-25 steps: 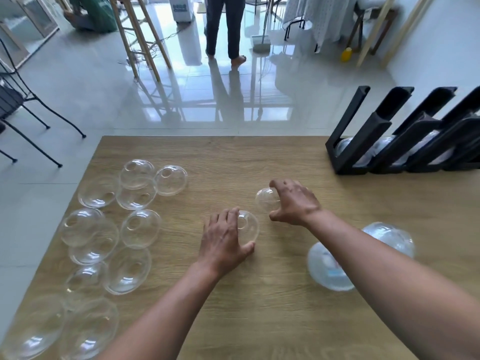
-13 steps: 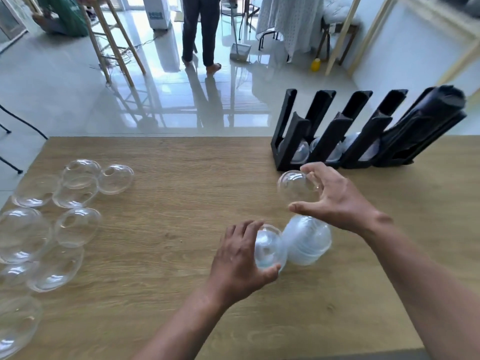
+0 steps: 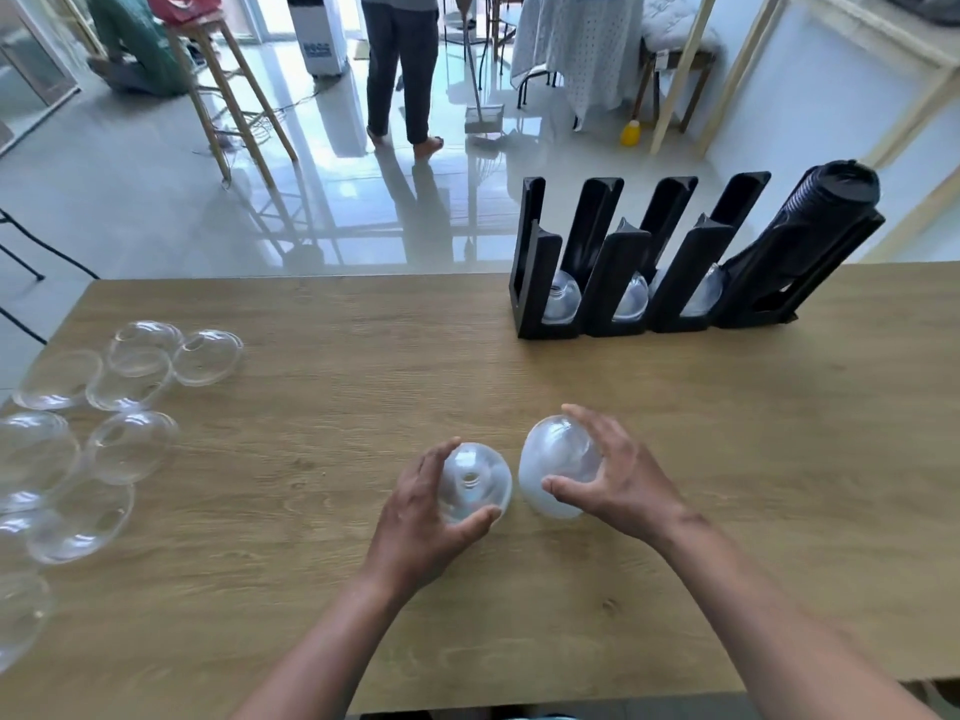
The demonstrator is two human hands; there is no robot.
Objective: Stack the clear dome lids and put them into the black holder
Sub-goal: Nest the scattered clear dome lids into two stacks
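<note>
— Fingers curled on both sides; the left hand wraps a single clear dome lid, thumb under its near edge, fingertips over the far side, the hole in its top facing up at us.

— And the right?

— Right hand cups a cloudier stack of lids, thumb low at the front, fingers arched over the back; the stack tilts leftward, just beside the single lid; whether the two touch, I cannot tell.

— Arms?

— Both forearms reach in from the near edge of the wooden table, angling toward each other, wrists low over the wood.

— The holder?

— Black holder stands at the far right edge, well apart from the hands; clear lids sit low in three slots; a stack of black lids fills the last slot.

— Spare lids?

— Loose lids are scattered at the left end of the table.
</note>
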